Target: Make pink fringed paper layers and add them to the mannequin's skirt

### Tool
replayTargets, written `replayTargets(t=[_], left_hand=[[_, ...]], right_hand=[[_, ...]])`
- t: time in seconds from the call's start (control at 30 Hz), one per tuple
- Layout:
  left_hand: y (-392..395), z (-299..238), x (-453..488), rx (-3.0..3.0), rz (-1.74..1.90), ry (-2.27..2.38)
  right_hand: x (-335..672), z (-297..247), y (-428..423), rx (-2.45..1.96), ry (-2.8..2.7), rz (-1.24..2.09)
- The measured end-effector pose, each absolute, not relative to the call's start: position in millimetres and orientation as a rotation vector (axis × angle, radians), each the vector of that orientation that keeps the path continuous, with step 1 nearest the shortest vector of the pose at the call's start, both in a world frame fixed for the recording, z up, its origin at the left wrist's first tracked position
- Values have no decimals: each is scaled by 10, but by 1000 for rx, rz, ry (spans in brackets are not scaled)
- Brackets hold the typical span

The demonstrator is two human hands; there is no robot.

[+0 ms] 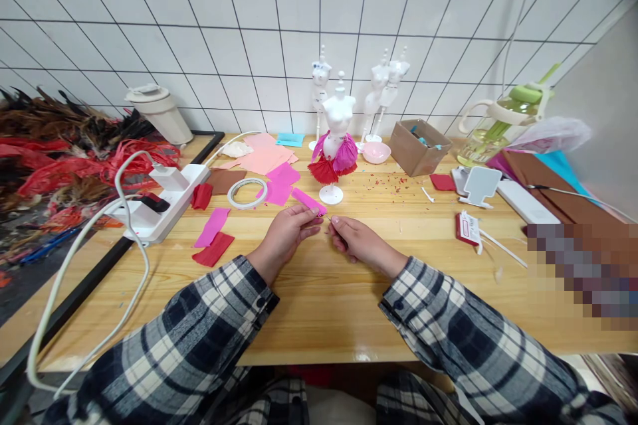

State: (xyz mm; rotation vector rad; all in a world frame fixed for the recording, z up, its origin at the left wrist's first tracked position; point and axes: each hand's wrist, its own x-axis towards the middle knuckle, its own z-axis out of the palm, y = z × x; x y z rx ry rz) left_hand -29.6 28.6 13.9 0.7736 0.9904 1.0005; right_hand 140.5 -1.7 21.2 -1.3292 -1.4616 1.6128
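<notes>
My left hand (288, 234) pinches a magenta crepe paper strip (308, 200) above the table. Close beside it, my right hand (359, 239) is closed, with thumb and forefinger pressed together near the strip's end. A thin, dark, needle-like sliver shows between the two hands, too small to name surely. Just behind them stands a small white dress form (339, 109) on a round base, wearing magenta and red gathered paper like a skirt. Left of my hands lie a roll of white tape (248, 193), magenta paper pieces (212, 227) and a red paper piece (213, 250).
Three more white dress forms stand by the tiled wall, near a pink bowl (376, 153) and a cardboard box (420, 148). A power strip (167, 202) with cables sits left, a cup (160, 114) behind it. To the right are a drinking bottle (503, 126) and a phone stand (479, 186).
</notes>
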Motion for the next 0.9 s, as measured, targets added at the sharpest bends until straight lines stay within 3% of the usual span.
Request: replayTargets(t=[0.9], left_hand=[[266, 140, -291, 874, 936, 1036]], right_hand=[[1469, 273, 2, -1337, -1356, 1782]])
